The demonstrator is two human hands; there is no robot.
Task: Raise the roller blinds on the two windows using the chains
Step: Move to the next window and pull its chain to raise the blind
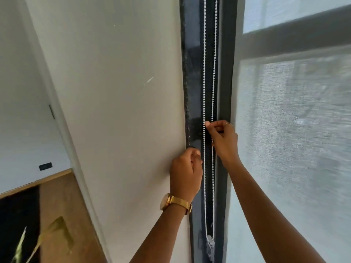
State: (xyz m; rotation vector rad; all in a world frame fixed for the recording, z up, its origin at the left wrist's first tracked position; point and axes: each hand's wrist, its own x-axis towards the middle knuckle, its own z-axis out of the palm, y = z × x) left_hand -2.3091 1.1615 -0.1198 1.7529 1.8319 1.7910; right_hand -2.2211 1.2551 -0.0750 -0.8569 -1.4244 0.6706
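white bead chain (pixel 204 73) hangs in two strands down the dark window frame (pixel 226 73), beside the pale blind (pixel 294 130). the right hand (pixel 221 137) pinches the chain up high, the left hand (pixel 187 168) is curled shut just beside the left strand lower down

White bead chain (pixel 204 76) taut, blind (pixel 296 149) lowered

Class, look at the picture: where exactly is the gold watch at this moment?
The watch is low in the middle of the head view, on the wrist below the left hand, in front of the white wall and just left of the bead chain.
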